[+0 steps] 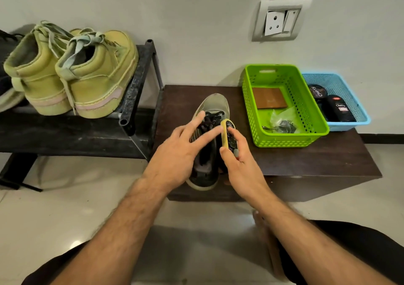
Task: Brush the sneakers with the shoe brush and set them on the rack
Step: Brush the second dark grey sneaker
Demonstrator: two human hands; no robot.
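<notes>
Left hand (183, 147): fingers spread straight, resting on dark sneaker (207, 149) at table's (306, 160) seven o'clock edge. Right hand (237, 153): curled round yellow shoe brush (227, 132), against sneaker's three o'clock side. Rack (140, 83), nine o'clock: green sneaker pair (72, 72). Green basket (284, 105), blue basket (336, 101), two o'clock.

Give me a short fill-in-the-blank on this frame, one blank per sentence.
1. The right hand grips the ____.
2. The left hand rests with straight fingers on the dark ____ on the low table.
3. The two yellow-green sneakers stand on the ____.
4. The polish tins lie in the ____ basket.

Missing words: brush; sneaker; rack; blue
</notes>
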